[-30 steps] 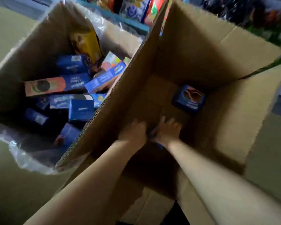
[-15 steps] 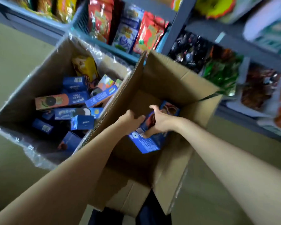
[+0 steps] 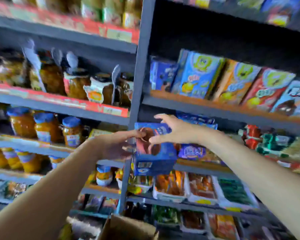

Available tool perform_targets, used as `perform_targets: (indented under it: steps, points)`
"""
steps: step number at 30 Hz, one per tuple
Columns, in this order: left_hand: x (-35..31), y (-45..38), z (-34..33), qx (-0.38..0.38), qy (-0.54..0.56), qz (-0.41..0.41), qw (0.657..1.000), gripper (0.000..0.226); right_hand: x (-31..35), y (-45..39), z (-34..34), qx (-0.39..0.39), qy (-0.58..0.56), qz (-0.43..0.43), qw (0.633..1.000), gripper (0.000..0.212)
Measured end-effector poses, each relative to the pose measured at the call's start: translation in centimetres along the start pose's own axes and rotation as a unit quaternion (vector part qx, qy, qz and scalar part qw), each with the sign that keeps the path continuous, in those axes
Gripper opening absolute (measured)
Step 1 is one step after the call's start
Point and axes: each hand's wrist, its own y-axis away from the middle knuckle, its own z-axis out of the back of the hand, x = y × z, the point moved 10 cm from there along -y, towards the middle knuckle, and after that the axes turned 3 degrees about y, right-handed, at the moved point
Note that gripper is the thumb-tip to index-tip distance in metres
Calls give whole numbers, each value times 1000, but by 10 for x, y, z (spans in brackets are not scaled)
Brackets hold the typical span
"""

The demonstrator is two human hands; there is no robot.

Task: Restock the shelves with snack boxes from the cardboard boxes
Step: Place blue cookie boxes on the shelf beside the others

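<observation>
A blue snack box (image 3: 154,156) with a brown cookie picture is held up in front of the grey shelf post (image 3: 137,84). My left hand (image 3: 116,146) grips its left side. My right hand (image 3: 171,130) holds its top right, fingers spread over the upper edge. Behind the box, the right shelf bay (image 3: 206,106) carries similar blue boxes (image 3: 196,120) on the level just behind my right hand. A flap of the cardboard box (image 3: 126,227) shows at the bottom edge; its contents are out of view.
Tall colourful cartons (image 3: 232,82) stand on the upper right shelf. Jars with blue lids (image 3: 43,129) and brown jars (image 3: 76,84) fill the left bay. Packaged snacks (image 3: 197,186) lie on lower right shelves. The picture is blurred by motion.
Both hands lifted the blue snack box out of the cardboard box and raised it to shelf height. The view swung up from the boxes to the shelves.
</observation>
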Motion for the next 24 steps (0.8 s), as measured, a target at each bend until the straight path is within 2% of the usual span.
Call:
perform_targets:
  steps: [2,4,5,6,9,10,14,17,18,21,24]
  points:
    - [-76,33,-31,8,0,-77,997,14,-3,28,82,-103,-81,-28,991,70]
    - [-142,57,-60,25,15,-157,987,32,-7,56,144,-163,-165,-28,972,73]
    - [-172,70,-75,24,23,-195,980,37,-7,72,168,-172,-196,-20,965,76]
    - [-199,82,-90,18,22,-235,972,31,-6,86,186,-168,-228,-4,959,77]
    - [-263,109,-138,24,52,-348,936,4,-1,127,229,-133,-315,66,938,60]
    - [-278,110,-155,32,60,-373,925,9,-2,137,242,-129,-342,83,927,57]
    - [-316,96,-223,31,84,-419,904,20,-46,169,318,-228,-414,109,874,44]
    - [-331,76,-257,27,111,-425,898,37,-92,193,367,-285,-448,127,838,39]
    - [-334,70,-267,22,107,-428,897,38,-105,199,379,-297,-456,136,828,38]
    - [-346,55,-293,-6,71,-439,896,21,-136,211,409,-326,-461,160,810,44]
    - [-365,43,-309,-25,4,-449,893,23,-150,213,429,-339,-451,181,806,47]
